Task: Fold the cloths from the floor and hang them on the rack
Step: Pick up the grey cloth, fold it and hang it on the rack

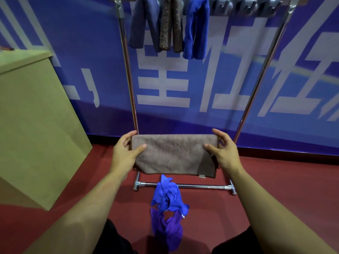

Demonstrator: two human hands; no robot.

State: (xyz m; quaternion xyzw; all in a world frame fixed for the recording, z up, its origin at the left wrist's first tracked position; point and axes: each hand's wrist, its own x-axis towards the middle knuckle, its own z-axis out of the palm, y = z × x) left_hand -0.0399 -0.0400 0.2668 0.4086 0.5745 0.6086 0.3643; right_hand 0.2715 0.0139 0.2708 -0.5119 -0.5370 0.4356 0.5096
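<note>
Brown terry fills the middle of our view: we hold a folded brown cloth [174,154] stretched flat between both hands, in the air above the red floor [275,180] and in front of the rack [183,186]. Our left hand [126,153] pinches the cloth's left edge, thumb pressed on the near face and fingers wrapped behind the far side. Our right hand [222,152] grips the right edge the same way, thumb on top; its fingers look partly spread beyond the cloth's far corner, though we cannot tell how many of them touch the fabric. A small pale tag shows at the cloth's near right corner.

Below it, on the floor, a crumpled blue cloth [167,195] lies draped over the rack's near base bar, and a crumpled purple cloth [167,230] lies just nearer to us, touching the blue one.

Far above, three cloths hang side by side over the rack's top bar: a grey-blue cloth [142,22] on the left, a mottled brown cloth [171,24] in the middle and a bright blue cloth [197,28] on the right. Grey clips sit further right along that bar. A tan cardboard box [36,116] stands at the left, and a blue banner with white characters [238,79] covers the far wall.
</note>
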